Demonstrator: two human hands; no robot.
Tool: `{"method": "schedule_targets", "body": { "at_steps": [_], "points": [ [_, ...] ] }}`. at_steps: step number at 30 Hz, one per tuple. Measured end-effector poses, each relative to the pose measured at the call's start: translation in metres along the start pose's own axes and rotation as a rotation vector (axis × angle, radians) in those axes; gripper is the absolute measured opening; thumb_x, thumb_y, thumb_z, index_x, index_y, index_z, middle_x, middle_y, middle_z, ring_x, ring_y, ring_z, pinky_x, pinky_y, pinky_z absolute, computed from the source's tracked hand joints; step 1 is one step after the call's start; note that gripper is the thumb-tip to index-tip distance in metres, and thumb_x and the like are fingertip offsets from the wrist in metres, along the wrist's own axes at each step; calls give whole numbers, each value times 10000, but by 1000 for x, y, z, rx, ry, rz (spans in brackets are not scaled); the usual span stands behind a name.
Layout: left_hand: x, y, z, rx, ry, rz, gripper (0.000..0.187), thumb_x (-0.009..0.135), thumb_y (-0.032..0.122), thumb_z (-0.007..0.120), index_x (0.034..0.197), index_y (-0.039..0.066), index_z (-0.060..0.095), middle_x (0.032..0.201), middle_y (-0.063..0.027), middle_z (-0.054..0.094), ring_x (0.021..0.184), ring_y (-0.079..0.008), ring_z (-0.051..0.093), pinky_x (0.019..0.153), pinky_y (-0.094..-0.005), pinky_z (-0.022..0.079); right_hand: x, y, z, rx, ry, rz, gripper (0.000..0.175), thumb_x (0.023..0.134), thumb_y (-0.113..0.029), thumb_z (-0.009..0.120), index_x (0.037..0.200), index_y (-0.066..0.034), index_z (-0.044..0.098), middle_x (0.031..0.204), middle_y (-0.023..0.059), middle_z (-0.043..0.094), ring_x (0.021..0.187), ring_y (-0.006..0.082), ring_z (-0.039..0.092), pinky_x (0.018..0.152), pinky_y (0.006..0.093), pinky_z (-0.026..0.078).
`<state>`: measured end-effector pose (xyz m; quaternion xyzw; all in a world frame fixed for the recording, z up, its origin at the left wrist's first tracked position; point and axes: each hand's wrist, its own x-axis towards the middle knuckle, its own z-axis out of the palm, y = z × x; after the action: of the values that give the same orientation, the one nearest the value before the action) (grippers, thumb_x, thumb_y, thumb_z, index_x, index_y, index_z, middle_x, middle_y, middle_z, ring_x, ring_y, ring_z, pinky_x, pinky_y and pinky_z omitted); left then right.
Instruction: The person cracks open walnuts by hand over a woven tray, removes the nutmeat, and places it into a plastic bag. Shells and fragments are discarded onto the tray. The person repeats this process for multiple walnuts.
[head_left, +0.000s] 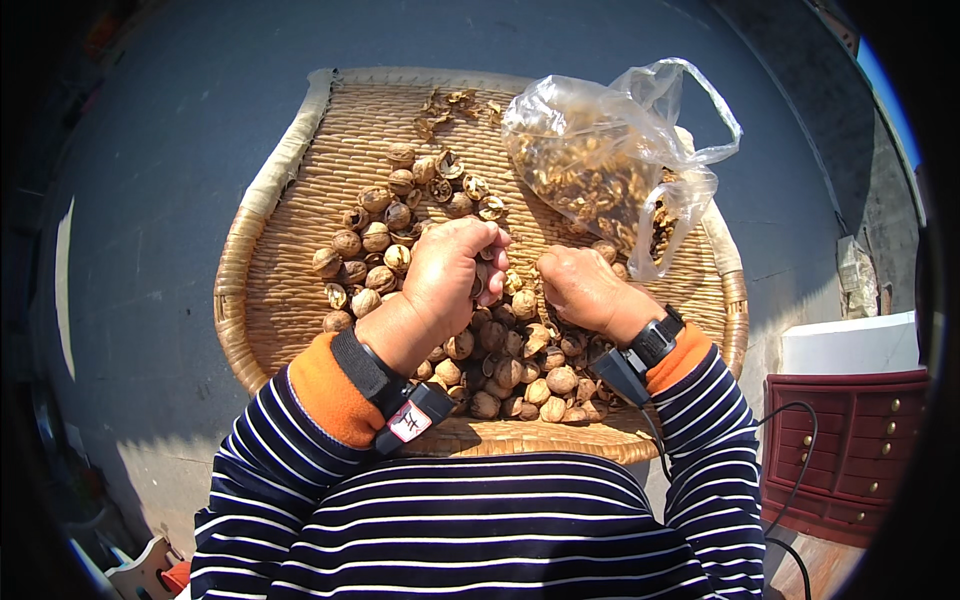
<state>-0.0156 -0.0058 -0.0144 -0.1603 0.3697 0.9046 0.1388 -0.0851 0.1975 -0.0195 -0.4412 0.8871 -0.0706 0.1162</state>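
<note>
A shallow woven wicker basket (281, 300) lies before me, with many walnuts (508, 371) heaped near my body and more at its left. Above the pile my left hand (457, 262) curls around a walnut, partly hidden by the fingers. My right hand (589, 289) is beside it to the right, fingers bent inward over the walnuts; whether they pinch something small is hidden. A clear plastic bag (592, 157) of walnut kernels rests at the basket's upper right, its mouth towards the right. Some opened shells (450, 165) show their insides above my left hand.
Dry brown shell scraps (450, 105) lie by the basket's far rim. Each wrist wears a strapped device, and a black cable (806, 450) runs from the right one. A dark red chest of drawers (847, 442) stands at the right. Grey floor (165, 225) surrounds the basket.
</note>
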Motion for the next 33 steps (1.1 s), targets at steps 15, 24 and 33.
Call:
{"method": "schedule_targets", "body": {
  "at_steps": [15,24,33],
  "points": [
    [1,-2,-1,25,17,16,186,926,201,518,895,32,591,711,-50,581,515,-141,528,424,-260,387,-24,-43,-91,1194,200,98,173,797,63,681,945,6,613,885,39,647,823,87,637,759,227,534],
    [0,-1,0,41,13,24,186,928,198,510,887,33,586,711,-50,579,514,-139,526,424,-257,389,-36,-71,-103,1200,282,13,187,778,81,693,935,22,611,875,60,660,806,98,645,743,237,538],
    [-3,-3,2,40,28,73,165,915,158,506,849,22,574,685,-51,556,478,-125,503,363,-245,343,-87,-152,-103,1024,697,-793,299,962,-223,543,963,65,624,851,217,676,676,356,675,585,421,595]
  ]
}}
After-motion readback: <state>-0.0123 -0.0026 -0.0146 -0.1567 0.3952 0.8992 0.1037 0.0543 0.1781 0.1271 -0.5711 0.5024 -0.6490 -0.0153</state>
